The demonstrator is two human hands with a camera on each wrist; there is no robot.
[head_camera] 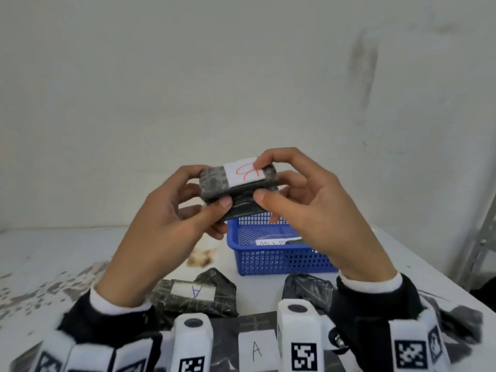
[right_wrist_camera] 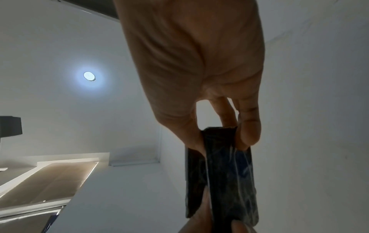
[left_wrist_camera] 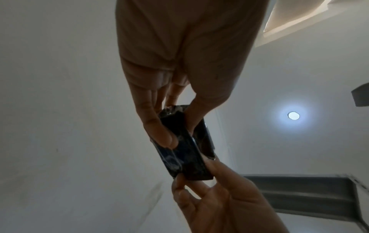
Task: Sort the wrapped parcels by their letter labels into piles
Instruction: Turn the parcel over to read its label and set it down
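Head view: left hand [head_camera: 161, 210] and right hand [head_camera: 316, 210] both pinch one dark wrapped parcel [head_camera: 214, 181], raised above the blue basket [head_camera: 268, 259]. A right fingertip partly hides its red letter, so the label is hard to read. Nearer, a parcel marked A [head_camera: 196, 294] lies on the table [head_camera: 53, 251]. Wrist cameras cut off another A label [head_camera: 256, 350].

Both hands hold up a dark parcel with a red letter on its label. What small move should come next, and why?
Probably lower the parcel to a spot apart from the A parcels. Its red letter looks like an R, not an A, and the left hand and right hand both hold it in the air.
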